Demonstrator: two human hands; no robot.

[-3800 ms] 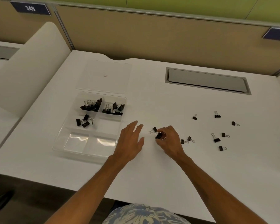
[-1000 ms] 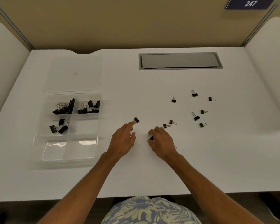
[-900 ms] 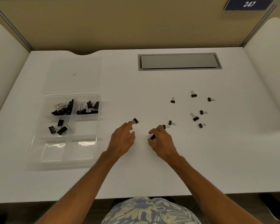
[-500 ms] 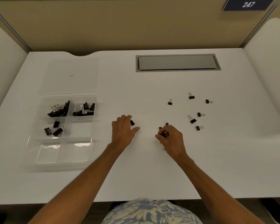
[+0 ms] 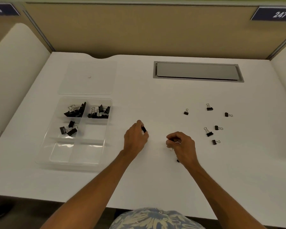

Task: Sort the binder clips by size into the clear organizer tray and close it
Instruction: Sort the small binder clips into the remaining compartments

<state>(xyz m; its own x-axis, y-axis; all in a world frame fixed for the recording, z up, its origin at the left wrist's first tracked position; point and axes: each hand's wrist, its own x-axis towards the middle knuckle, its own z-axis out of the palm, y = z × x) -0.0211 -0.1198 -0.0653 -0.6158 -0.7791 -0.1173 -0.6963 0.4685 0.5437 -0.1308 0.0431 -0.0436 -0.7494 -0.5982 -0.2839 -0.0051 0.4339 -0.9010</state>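
Left grip pinches one clip at the fingertips. Its black body sticks out the far side, long axis slanted away-left, loops hidden. Right grip is curled round small clips, a wire showing at its left. Tray sits well left of the left grip. Loose clips lie on the table right of the right grip, loops pointing right or away. Likely light, stiff, slick: pinch the body flats or a loop.
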